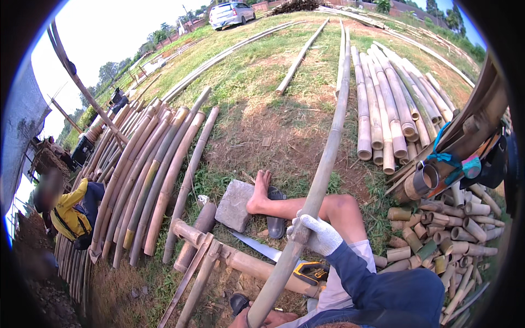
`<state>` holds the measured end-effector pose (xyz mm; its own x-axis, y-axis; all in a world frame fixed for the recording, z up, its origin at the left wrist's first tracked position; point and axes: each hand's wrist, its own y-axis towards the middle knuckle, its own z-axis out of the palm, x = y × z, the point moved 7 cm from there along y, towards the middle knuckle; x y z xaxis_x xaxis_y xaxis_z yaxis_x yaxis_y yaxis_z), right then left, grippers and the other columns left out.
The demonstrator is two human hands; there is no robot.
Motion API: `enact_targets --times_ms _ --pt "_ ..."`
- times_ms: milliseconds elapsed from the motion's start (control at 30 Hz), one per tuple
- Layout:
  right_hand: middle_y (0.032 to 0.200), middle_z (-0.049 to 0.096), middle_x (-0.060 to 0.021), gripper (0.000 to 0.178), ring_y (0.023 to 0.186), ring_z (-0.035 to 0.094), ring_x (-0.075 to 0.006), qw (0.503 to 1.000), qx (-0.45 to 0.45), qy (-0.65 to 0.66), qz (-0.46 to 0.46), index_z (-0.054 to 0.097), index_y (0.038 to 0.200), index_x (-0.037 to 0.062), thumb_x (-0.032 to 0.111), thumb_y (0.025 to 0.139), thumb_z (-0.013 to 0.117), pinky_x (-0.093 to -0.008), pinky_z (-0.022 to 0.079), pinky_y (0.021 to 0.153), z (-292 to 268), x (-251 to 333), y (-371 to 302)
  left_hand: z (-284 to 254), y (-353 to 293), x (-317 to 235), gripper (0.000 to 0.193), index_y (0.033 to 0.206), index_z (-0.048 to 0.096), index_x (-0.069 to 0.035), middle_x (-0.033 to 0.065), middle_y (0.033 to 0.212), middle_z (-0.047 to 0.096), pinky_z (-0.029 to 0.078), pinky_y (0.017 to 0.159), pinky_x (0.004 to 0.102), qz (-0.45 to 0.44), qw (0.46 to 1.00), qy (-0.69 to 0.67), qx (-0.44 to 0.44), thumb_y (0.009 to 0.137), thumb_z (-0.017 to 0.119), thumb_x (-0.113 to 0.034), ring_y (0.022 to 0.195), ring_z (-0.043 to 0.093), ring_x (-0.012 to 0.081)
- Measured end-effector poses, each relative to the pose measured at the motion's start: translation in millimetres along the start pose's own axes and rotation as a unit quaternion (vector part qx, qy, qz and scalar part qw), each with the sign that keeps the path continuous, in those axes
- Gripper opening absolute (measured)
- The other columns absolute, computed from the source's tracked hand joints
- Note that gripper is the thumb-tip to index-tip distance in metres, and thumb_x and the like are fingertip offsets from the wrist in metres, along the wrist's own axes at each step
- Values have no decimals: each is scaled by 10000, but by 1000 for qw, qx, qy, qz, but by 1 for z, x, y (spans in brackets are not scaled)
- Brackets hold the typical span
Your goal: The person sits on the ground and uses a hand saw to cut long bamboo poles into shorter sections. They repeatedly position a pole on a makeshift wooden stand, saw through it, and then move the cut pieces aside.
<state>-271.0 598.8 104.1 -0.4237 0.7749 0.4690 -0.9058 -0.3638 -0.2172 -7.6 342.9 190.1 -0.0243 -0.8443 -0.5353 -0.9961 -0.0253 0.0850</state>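
bamboo, greyish green and ringed with nodes, stretches away from a seated worker's white-gloved right hand (319, 234), whose grip is closed around the long bamboo pole (322, 175) low on its near length. the left hand cannot be clearly made out at the lower edge, so its grip cannot be told. the pole's long axis runs from the lower edge, left of the worker's body, outward and slightly right over the grass, its far end pointing toward the back of the yard. it crosses above a yellow-and-black-handled handsaw (310, 271) and passes the bent bare leg (301, 208); a grey stone block (234, 206) sits to its left, stacked bamboo poles (388, 109) to its right. the hollow culm looks stiff, fairly light for its length yet unwieldy, and smooth enough to slide; just beside a node seems the surest hold.
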Motion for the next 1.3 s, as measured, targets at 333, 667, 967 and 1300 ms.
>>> enact_targets --times_ms 333,667,967,1300 --pt "1057 673 -109 406 939 747 -294 973 -104 -56 -198 573 1309 57 263 1036 791 -466 641 853 -21 145 0 42 111 -68 707 1386 652 -107 222 1021 802 626 902 516 -34 995 20 88 747 867 -318 965 799 432" --pt "1107 662 -94 455 1031 729 -301 967 -105 -62 -222 516 1408 97 308 1075 743 -474 612 923 -36 157 -19 44 159 -145 701 1384 638 -36 268 1033 798 614 866 484 -37 983 -101 146 836 929 -364 980 808 417" --pt "1523 564 -143 782 1446 550 -257 992 44 -114 -17 440 1615 -16 388 1041 784 -417 462 1217 28 56 -81 41 213 -201 813 1559 472 41 289 1404 680 550 1066 448 113 950 -241 161 946 870 -315 1303 695 402" --pt "1260 630 -237 703 1111 694 -350 955 -28 30 -295 468 1459 -68 417 1048 768 -478 653 951 17 316 13 -29 180 -110 727 1584 449 50 222 1606 519 510 1150 473 -4 884 -464 -55 1011 803 -222 1444 575 345"
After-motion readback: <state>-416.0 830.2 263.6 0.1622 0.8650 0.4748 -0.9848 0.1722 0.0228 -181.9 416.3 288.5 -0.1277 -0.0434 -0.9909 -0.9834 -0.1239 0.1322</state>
